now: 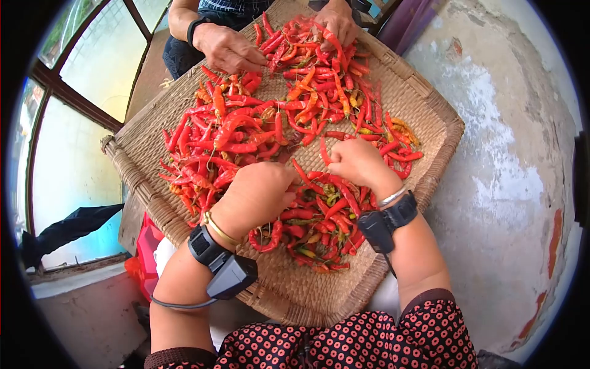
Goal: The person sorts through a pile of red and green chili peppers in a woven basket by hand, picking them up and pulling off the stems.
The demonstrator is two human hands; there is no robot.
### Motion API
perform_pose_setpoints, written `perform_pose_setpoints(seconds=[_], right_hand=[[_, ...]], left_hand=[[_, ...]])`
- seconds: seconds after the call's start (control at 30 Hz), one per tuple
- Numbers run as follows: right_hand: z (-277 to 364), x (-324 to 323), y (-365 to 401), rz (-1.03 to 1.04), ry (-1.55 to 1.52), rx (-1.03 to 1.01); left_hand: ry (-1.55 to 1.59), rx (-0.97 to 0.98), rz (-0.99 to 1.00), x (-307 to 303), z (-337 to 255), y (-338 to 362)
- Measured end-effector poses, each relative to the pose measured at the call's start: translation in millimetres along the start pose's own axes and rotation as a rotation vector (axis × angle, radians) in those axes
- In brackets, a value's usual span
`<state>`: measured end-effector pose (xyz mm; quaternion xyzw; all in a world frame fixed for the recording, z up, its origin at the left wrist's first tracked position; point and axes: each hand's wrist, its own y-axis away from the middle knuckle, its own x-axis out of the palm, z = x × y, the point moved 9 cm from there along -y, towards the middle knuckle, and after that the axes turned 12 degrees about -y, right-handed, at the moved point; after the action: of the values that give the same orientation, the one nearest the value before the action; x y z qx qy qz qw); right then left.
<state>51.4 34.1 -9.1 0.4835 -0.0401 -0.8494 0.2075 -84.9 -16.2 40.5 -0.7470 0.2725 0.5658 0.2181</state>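
Red chilli peppers (227,132) lie heaped on a woven tray (295,295), with a few orange and green ones among them. My left hand (258,190) is over the middle of the heap, its fingers closed at the edge of the peppers; what they pinch is hidden. To its right, my right hand (359,163) pinches a red pepper (324,150) between thumb and fingers, above the nearer pile (326,215). A gold bangle and a strapped device sit on my left wrist, a silver bangle and another device on my right.
Across the tray, another person's two hands (230,48) work among the far peppers. A paned window (74,154) stands on the left, with a dark cloth (67,230) below it. A red bag (147,252) is beside the tray's left edge. A worn wall (491,154) rises on the right.
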Motion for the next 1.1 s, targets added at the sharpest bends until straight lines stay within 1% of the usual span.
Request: perform_pose_setpoints(seconds=[0.03,0.07,0.1,0.13,0.17,0.2,0.23,0.27,0.3,0.33,0.4,0.43,0.47,0.5,0.57,0.6,0.63,0.67,0.7,0.73,0.77,0.8,0.83,0.87,0.9,0.93,0.97,1.0,1.03,1.1], right_hand=[[-0.4,-6.3,-0.6,-0.005,-0.039,-0.055],[0.2,-10.1,-2.5,-0.004,-0.038,-0.056],[-5.1,-22.2,-2.9,-0.088,-0.486,0.011],[-11.8,-29.4,-0.7,-0.172,-0.933,0.082],[-8.5,-43.6,2.7,-0.357,-1.102,0.038],[-11.6,-39.8,1.5,-0.355,-1.101,0.038],[-13.5,-36.4,-0.6,-0.355,-0.941,0.003],[-11.7,-35.1,-1.0,-0.353,-0.781,-0.033],[2.1,-22.5,-0.7,-0.207,-0.693,-0.094],[7.7,-18.6,1.6,-0.204,-0.69,-0.095],[35.1,6.8,5.2,0.087,-1.036,-0.145],[45.8,9.1,11.6,0.16,-1.122,-0.087],[46.6,13.3,11.6,0.164,-1.121,-0.087],[48.8,19.3,11.7,0.199,-1.128,-0.111],[54.4,25.4,15.4,0.275,-1.184,-0.132],[55.5,22.6,16.7,0.276,-1.184,-0.132],[51.6,21.3,17.9,0.27,-1.2,-0.069],[45.7,21.1,19.1,0.264,-1.215,-0.005],[40.8,17.8,19.6,0.265,-1.216,-0.004],[31.1,14.4,19.2,0.269,-1.121,0.025],[21.8,10.9,18.8,0.271,-1.026,0.051],[15.8,6.6,19.0,0.271,-1.025,0.049],[3.2,2.8,19.1,0.236,-0.886,0.099],[-6.5,-0.5,18.2,0.2,-0.747,0.148],[-3.2,-10.2,16.2,0.153,-0.783,0.127],[0.4,-7.0,8.9,0.153,-0.781,0.128],[7.2,-34.0,-1.0,-0.221,-0.984,-0.055],[2.2,-59.8,7.5,-0.608,-1.161,-0.242],[-3.0,-58.8,6.3,-0.61,-1.162,-0.24],[10.0,-69.5,12.9,-0.69,-0.53,-0.326]], left_hand=[[0.0,-0.003,-0.001,-4.3,0.0,-1.0],[0.254,-0.086,0.021,-8.7,5.6,-2.2],[0.508,-0.168,0.044,-8.5,10.9,-2.8],[0.509,-0.168,0.043,-7.2,11.6,-3.9],[0.756,-0.245,0.015,-2.7,18.5,-3.4],[1.001,-0.323,-0.015,2.8,25.4,-2.5],[1.075,-0.328,-0.001,5.9,29.1,-2.6],[1.075,-0.328,-0.002,5.3,30.4,-3.7],[1.193,-0.383,-0.026,7.2,34.9,-3.3],[1.313,-0.439,-0.051,9.6,38.8,-2.1],[1.364,-0.456,-0.095,7.2,41.5,-2.0],[1.384,-0.477,-0.118,5.3,43.4,-2.1],[1.401,-0.497,-0.138,4.2,45.6,-1.9],[1.413,-0.473,-0.149,4.7,45.5,-3.3],[1.424,-0.491,-0.173,6.7,44.1,-5.4],[1.435,-0.507,-0.198,7.4,45.0,-5.6],[1.435,-0.508,-0.198,9.3,46.3,-6.5],[1.401,-0.511,-0.185,11.8,48.3,-7.6],[1.368,-0.515,-0.171,13.4,49.5,-7.6],[1.368,-0.514,-0.171,10.5,50.1,-5.7],[0.828,-0.435,-0.088,-2.8,47.3,-5.8],[0.29,-0.341,-0.008,-10.2,40.4,-6.8],[0.077,-0.331,-0.004,-4.8,38.4,-4.4],[0.079,-0.332,-0.004,-3.0,36.3,-1.6],[-0.063,-0.296,0.081,3.9,31.6,0.0],[-0.205,-0.259,0.165,11.2,27.9,1.7],[-0.24,-0.23,0.151,13.6,26.0,2.9],[-0.237,-0.229,0.153,15.8,26.3,4.4],[-0.26,-0.199,0.163,17.6,24.5,5.2],[-0.285,-0.168,0.171,20.8,21.7,5.1]])
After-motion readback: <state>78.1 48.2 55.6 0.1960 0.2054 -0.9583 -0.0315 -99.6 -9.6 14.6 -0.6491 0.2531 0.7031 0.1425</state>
